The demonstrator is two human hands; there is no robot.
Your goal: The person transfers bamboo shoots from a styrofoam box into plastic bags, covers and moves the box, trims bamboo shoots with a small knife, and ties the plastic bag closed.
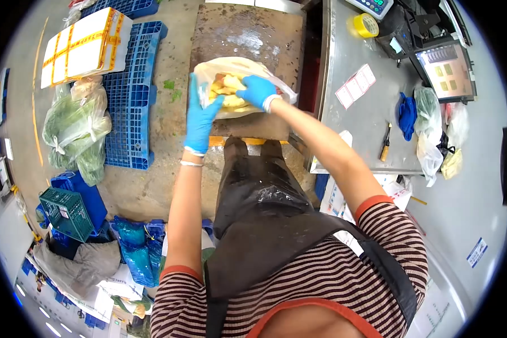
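A clear plastic bag (276, 76) lies open on the brown, wet-looking board in front of me. Inside are several pale yellow, knobbly pieces (231, 101) that look like ginger, with some reddish-brown ones among them. My left hand (200, 121), in a blue glove, stands at the bag's left side with fingers stretched upward and thumb apart, touching the plastic. Reaching into the bag from the right, my right hand (259, 92), also gloved in blue, has its fingertips closed at a pale yellow piece. Its palm side is hidden.
Left, a taped white foam box (76, 48) rests by a blue pallet (127, 112), with bagged green vegetables (79, 127) beside it. Right, a metal table (355, 118) bears yellow tape (365, 26), labels (355, 85), a wooden-handled tool (386, 143) and a screen (446, 70).
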